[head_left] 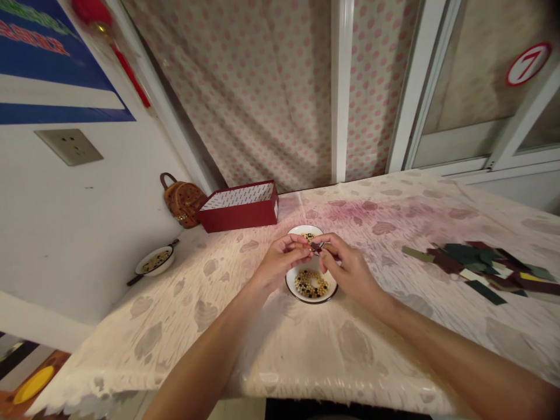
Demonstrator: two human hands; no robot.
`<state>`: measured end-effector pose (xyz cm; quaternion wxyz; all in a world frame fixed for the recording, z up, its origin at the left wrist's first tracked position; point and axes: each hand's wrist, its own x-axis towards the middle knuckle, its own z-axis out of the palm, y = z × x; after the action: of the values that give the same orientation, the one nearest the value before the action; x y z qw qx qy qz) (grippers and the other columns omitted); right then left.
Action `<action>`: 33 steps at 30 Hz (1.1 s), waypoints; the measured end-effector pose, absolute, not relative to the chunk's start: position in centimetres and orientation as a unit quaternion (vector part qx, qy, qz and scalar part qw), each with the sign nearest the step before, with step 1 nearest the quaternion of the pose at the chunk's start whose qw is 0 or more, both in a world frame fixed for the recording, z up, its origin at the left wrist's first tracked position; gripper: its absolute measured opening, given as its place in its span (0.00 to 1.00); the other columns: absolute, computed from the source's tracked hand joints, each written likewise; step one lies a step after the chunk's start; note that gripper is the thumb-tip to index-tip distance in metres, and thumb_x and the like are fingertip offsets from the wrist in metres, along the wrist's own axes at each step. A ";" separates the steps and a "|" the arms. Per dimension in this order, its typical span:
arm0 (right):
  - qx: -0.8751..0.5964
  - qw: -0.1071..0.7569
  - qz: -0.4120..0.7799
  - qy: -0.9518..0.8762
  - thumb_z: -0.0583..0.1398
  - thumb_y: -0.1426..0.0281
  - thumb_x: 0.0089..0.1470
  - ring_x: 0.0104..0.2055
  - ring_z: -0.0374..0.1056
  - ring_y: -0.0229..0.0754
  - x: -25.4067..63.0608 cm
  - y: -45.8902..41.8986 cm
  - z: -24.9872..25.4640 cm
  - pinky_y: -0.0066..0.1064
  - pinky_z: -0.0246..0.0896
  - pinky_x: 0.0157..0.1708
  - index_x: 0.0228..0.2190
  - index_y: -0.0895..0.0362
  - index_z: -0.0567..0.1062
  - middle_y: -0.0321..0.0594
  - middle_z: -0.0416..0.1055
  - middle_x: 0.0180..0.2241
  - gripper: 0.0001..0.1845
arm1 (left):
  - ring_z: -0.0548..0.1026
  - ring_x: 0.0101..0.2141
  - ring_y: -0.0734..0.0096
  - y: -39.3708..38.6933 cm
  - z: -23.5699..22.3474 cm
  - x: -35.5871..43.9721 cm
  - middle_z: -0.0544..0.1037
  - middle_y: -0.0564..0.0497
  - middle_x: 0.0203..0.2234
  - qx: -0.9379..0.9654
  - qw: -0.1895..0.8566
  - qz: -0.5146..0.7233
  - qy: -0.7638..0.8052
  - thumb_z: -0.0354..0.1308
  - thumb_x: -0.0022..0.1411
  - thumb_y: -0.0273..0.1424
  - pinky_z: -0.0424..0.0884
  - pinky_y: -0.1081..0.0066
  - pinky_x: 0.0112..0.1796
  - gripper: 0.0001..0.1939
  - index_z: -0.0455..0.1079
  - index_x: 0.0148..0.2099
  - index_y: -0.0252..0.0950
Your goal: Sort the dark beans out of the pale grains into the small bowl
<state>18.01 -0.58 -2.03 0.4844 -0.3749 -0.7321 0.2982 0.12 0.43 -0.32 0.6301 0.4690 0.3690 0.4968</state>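
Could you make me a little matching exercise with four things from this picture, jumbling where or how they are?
1. oblong dark-red box
2. small, rounded brown backpack
3. flat green and maroon strips
4. nearest round white bowl, dark-rimmed

A. holds small yellowish and black pieces
B. leftmost of the four
C. heaped on the right
D. open, with patterned lining

1-D, 2-B, 3-C, 4-A
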 end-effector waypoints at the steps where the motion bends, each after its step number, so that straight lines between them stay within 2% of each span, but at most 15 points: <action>1: -0.373 0.484 0.300 -0.733 0.52 0.70 0.64 0.24 0.66 0.38 18.0 -0.6 -2.0 0.28 0.58 0.27 0.46 0.54 0.69 0.28 0.67 0.21 0.11 | 0.78 0.34 0.73 0.5 -0.3 0.1 0.80 0.52 0.30 0.469 0.631 0.497 0.368 0.75 0.47 0.30 0.72 0.70 0.43 0.18 0.73 0.38 0.33; 10: -0.371 0.475 0.309 -0.736 0.51 0.70 0.64 0.24 0.65 0.38 18.0 -0.5 -2.1 0.28 0.58 0.27 0.45 0.53 0.70 0.29 0.66 0.21 0.10 | 0.79 0.33 0.75 0.5 -0.3 0.2 0.80 0.52 0.30 0.453 0.639 0.508 0.357 0.77 0.45 0.31 0.73 0.71 0.43 0.21 0.73 0.39 0.32; 16: -0.377 0.477 0.289 -0.740 0.52 0.70 0.62 0.24 0.66 0.39 17.9 -0.6 -2.1 0.28 0.59 0.28 0.45 0.54 0.71 0.29 0.67 0.21 0.11 | 0.79 0.34 0.73 0.6 -0.7 0.2 0.81 0.51 0.31 0.472 0.626 0.506 0.359 0.77 0.45 0.32 0.74 0.68 0.45 0.21 0.72 0.40 0.33; 21: -0.411 0.486 0.242 -0.732 0.52 0.67 0.63 0.23 0.64 0.39 18.1 -0.3 -2.1 0.29 0.57 0.27 0.44 0.54 0.71 0.30 0.66 0.20 0.11 | 0.79 0.34 0.72 2.6 -1.7 -0.1 0.80 0.50 0.32 0.492 0.542 0.548 0.405 0.73 0.49 0.32 0.74 0.68 0.43 0.17 0.72 0.39 0.33; 27: -0.429 0.485 0.236 -0.725 0.52 0.67 0.63 0.23 0.65 0.40 18.2 0.0 -2.2 0.30 0.57 0.28 0.45 0.54 0.70 0.30 0.68 0.21 0.11 | 0.79 0.42 0.66 4.9 -2.1 -0.2 0.81 0.44 0.42 0.578 0.404 0.546 0.452 0.66 0.53 0.27 0.75 0.65 0.46 0.12 0.74 0.42 0.34; 31: -0.429 0.484 0.244 -0.722 0.52 0.67 0.63 0.24 0.66 0.40 18.2 -0.1 -2.2 0.30 0.57 0.28 0.44 0.54 0.71 0.30 0.69 0.21 0.11 | 0.78 0.45 0.63 0.4 0.6 -1.0 0.80 0.45 0.46 0.635 0.332 0.502 0.484 0.66 0.56 0.29 0.74 0.62 0.49 0.11 0.76 0.44 0.37; 33: -0.430 0.487 0.244 -0.720 0.52 0.67 0.63 0.24 0.65 0.40 18.2 0.0 -2.3 0.30 0.57 0.28 0.45 0.54 0.71 0.30 0.69 0.22 0.12 | 0.79 0.44 0.62 -4.1 2.0 -2.0 0.81 0.46 0.44 0.663 0.350 0.467 0.469 0.65 0.60 0.33 0.75 0.61 0.49 0.09 0.78 0.44 0.39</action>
<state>18.24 -0.05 -2.28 0.4870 -0.4298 -0.7200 0.2443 -2.04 -4.09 1.96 0.3496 0.6630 0.4690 0.4671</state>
